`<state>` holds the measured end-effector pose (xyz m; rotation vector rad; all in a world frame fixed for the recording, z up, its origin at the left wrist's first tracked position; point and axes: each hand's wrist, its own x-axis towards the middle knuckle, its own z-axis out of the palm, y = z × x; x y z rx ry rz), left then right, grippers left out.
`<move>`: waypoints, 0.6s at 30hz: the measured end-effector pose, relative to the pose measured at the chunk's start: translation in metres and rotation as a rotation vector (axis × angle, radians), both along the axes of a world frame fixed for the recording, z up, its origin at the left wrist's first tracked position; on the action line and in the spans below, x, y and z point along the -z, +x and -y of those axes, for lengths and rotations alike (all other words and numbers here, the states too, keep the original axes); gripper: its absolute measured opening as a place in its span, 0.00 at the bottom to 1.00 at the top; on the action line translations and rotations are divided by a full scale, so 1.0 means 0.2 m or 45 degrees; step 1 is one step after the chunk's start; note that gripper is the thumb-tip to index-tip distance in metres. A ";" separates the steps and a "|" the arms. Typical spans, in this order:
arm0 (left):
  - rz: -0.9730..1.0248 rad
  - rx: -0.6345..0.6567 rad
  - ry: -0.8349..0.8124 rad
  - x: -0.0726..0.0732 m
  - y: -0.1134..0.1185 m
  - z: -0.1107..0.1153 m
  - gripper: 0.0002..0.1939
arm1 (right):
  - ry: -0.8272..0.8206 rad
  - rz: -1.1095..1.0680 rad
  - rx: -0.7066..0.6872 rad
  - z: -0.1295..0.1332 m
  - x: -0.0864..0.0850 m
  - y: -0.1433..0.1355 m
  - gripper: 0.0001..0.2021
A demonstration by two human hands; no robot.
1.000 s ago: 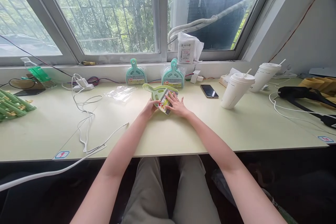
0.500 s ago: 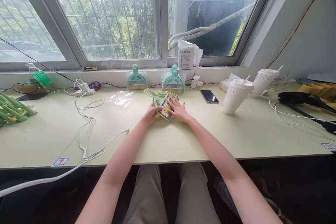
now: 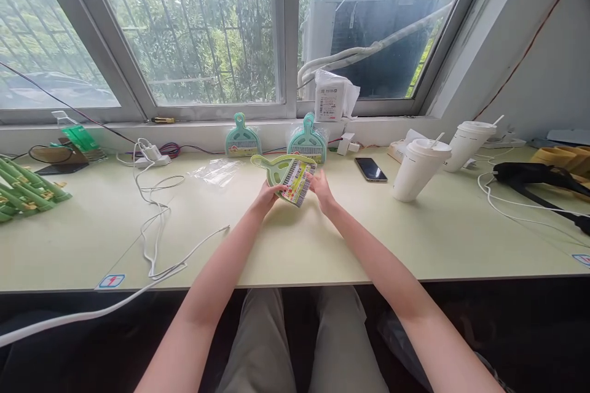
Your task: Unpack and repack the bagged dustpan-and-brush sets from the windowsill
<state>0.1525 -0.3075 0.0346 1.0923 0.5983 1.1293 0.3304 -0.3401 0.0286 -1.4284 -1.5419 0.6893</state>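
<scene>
A light green dustpan and brush set (image 3: 275,166) with a printed card over its bristles is tilted above the table, its handle toward the upper left. My left hand (image 3: 267,196) is closed round its lower left side, thumb on the front. At the right edge, my right hand (image 3: 321,189) has its fingers bent against the card's side, partly hidden behind it. Behind stand two teal dustpan and brush sets against the wall, one on the left (image 3: 242,136) and one on the right (image 3: 307,138), the right one in clear plastic.
Clear plastic wrap (image 3: 216,172) and white cables (image 3: 159,221) lie to the left. A phone (image 3: 370,169) and two lidded white cups, one nearer (image 3: 418,172) and one farther (image 3: 468,146), are on the right. Green bundled stalks (image 3: 27,190) sit at far left.
My right hand has gone from lying spread across the card to gripping the set's right edge. The set has turned slightly, and more of the card shows.
</scene>
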 end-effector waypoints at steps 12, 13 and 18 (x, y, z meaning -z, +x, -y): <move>-0.090 0.229 0.023 -0.05 -0.07 -0.02 0.33 | -0.233 -0.977 -0.251 0.01 0.02 0.02 0.11; -0.109 0.241 0.016 -0.06 -0.10 -0.03 0.29 | -0.217 -0.979 -0.251 0.01 0.02 0.02 0.10; -0.557 -0.512 0.240 -0.05 -0.31 -0.15 0.20 | -0.179 -0.993 -0.189 0.01 0.01 0.05 0.09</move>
